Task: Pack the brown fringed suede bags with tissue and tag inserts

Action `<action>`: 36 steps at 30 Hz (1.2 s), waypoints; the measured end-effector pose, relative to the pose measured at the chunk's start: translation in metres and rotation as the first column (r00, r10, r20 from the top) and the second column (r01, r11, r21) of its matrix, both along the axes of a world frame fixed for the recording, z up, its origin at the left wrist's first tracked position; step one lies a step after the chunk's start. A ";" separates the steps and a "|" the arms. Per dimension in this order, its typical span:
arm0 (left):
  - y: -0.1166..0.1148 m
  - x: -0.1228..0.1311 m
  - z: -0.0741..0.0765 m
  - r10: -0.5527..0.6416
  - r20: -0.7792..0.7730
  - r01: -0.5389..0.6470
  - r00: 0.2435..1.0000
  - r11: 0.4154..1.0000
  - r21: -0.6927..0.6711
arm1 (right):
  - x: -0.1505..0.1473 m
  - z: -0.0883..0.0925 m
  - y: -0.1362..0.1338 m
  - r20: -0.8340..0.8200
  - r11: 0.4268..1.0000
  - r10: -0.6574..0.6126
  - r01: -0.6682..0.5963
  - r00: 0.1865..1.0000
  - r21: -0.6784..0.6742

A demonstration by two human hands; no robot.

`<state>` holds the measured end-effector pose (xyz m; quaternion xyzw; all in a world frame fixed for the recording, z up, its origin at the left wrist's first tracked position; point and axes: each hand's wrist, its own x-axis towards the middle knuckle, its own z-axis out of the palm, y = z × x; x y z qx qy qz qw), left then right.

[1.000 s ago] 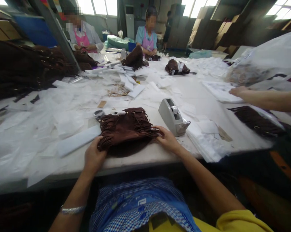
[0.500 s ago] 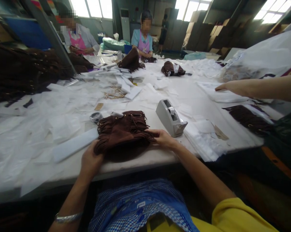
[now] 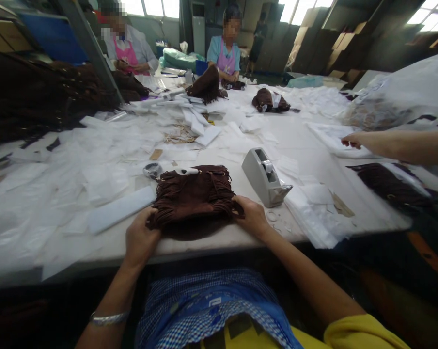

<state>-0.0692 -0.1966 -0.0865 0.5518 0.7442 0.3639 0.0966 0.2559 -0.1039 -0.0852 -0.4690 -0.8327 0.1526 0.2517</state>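
A dark brown fringed bag [image 3: 195,196] lies at the front edge of the white table, with small metal rings along its upper side. My left hand [image 3: 142,235] grips its left lower corner, fingers closed round the fringe. At the right side, my right hand [image 3: 251,217] is closed on the fringe, the fingers partly hidden by it. A white piece [image 3: 187,171] rests at the bag's top. The grey tape dispenser [image 3: 264,177] stands just right of the bag.
White foam strip [image 3: 119,211] and plastic sheets [image 3: 84,179] cover the left. Clear bags [image 3: 313,213] lie right of the dispenser. Another person's hand [image 3: 353,140] is over plastic at the right. Two people [image 3: 224,58] sit across, near more brown bags [image 3: 270,100].
The view has shifted, so most things appear farther right. Both hands remain on the bag, which looks flatter and more spread out. The other person's fingers at the right are now bent.
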 end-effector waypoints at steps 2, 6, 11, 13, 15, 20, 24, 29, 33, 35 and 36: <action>-0.004 -0.008 0.000 -0.037 -0.092 0.030 0.995 0.996 -0.082 | 0.000 -0.002 -0.001 0.001 1.000 -0.004 0.004 1.000 -0.011; -0.016 -0.020 0.023 -0.110 -0.227 0.078 0.968 0.986 -0.146 | -0.001 -0.006 -0.004 -0.055 0.998 -0.021 0.017 0.998 -0.061; -0.020 0.015 0.062 -0.235 -0.531 0.336 0.814 0.936 0.102 | -0.002 -0.001 -0.005 -0.109 0.993 0.020 -0.032 0.994 -0.110; -0.015 0.036 0.057 -0.334 -0.575 0.484 0.747 0.866 0.126 | 0.001 0.004 0.000 -0.117 0.988 0.055 -0.071 0.992 -0.139; -0.013 0.050 0.039 -0.409 -0.589 0.586 0.698 0.798 0.141 | 0.010 0.008 0.005 -0.124 0.980 0.076 -0.097 0.989 -0.174; -0.028 0.064 -0.002 -0.513 -0.568 0.638 0.644 0.769 0.028 | 0.039 0.019 0.001 -0.139 0.983 -0.110 0.088 0.984 -0.160; -0.041 0.074 -0.001 -0.511 -0.551 0.588 0.660 0.808 -0.045 | 0.020 0.031 -0.024 -0.254 0.948 -0.183 0.240 0.950 0.211; -0.049 0.076 0.003 -0.495 -0.550 0.556 0.673 0.829 -0.066 | -0.020 0.019 -0.040 0.193 0.909 0.303 -0.344 0.933 0.237; -0.055 0.070 0.001 -0.498 -0.533 0.552 0.685 0.831 -0.068 | -0.008 0.005 -0.039 0.294 0.931 0.221 -0.291 0.930 0.220; -0.055 0.072 0.001 -0.478 -0.511 0.537 0.714 0.843 -0.038 | -0.001 0.007 -0.038 0.239 0.928 0.160 -0.228 0.958 0.295; -0.054 0.074 0.001 -0.467 -0.499 0.530 0.730 0.848 -0.018 | 0.000 0.010 -0.039 0.212 0.918 0.158 -0.223 0.964 0.328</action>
